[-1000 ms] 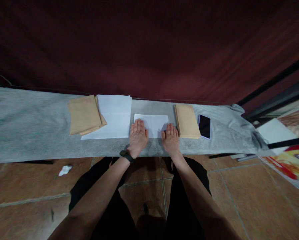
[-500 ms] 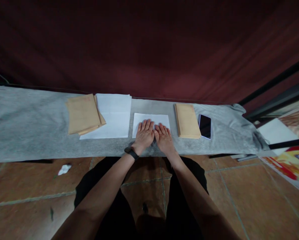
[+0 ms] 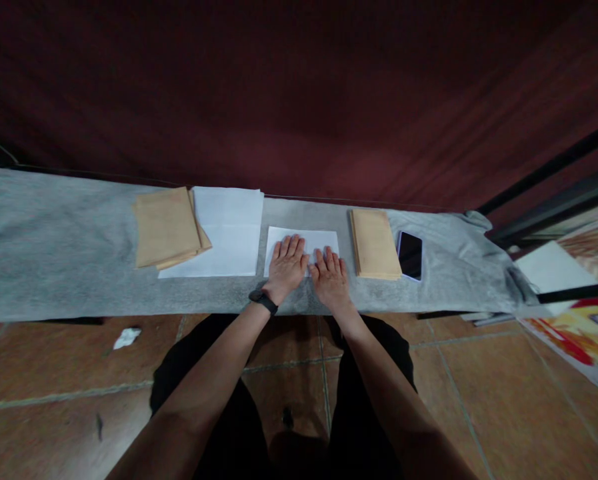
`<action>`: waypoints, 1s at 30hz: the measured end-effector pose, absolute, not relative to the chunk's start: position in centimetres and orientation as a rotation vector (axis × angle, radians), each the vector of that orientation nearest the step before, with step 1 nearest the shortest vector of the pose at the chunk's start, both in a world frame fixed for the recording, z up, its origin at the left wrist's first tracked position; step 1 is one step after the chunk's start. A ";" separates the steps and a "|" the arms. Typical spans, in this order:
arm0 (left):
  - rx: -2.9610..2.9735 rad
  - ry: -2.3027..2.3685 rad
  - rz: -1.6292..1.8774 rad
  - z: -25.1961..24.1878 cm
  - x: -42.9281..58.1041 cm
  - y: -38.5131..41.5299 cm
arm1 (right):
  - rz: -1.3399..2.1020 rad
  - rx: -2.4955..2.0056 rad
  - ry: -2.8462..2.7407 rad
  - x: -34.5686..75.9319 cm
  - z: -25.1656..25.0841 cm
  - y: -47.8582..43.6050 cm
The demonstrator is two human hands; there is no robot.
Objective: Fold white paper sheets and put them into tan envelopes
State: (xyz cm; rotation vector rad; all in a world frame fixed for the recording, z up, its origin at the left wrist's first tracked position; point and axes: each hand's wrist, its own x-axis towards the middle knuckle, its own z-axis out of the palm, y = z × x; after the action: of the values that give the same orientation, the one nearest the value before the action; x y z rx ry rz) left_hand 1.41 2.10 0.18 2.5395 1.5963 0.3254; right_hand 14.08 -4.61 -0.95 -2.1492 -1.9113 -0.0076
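A small white sheet of paper, perhaps folded, lies on the grey cloth in front of me. My left hand rests flat on its left half, fingers stretched away from me, a dark watch on the wrist. On the lower right part of the sheet lies my right hand, fingers apart, its palm past the near edge. Neither hand grips anything. To the left are larger white sheets, partly covered by several brown envelopes. Right of my hands is a neat stack of brown envelopes.
A phone with a dark screen lies beside the right stack. The grey cloth covers a long narrow table against a dark red curtain. Black bars and a colourful printed package are at the right. Crumpled white paper lies on the tiled floor.
My left hand has slid slightly up and left on the sheet. My right hand has moved a little apart from it, toward the right. The sheet stays in place.
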 end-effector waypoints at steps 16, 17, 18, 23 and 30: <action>2.496 1.773 0.332 -0.1 -0.2 1.6 | -0.157 -2.143 -1.815 16.2 -2.2 -5.2; 2.503 1.772 0.340 -0.2 -0.3 1.6 | -0.150 -2.134 -1.812 16.3 -2.2 -5.2; 2.508 1.771 0.348 -0.2 -0.4 1.6 | -0.141 -2.126 -1.807 16.3 -2.2 -5.3; 2.497 1.762 0.384 -0.4 -1.0 1.5 | -0.098 -2.127 -1.778 16.7 -2.1 -5.4; 2.497 1.764 0.388 0.6 -0.9 -0.2 | -0.045 -2.072 -1.814 17.0 -1.0 -5.6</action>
State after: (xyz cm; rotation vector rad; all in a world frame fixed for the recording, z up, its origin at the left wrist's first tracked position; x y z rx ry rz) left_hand -0.88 -0.16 0.64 2.4972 1.7641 0.3876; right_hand 17.00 -5.58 -0.96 -2.0724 -1.8142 -0.0455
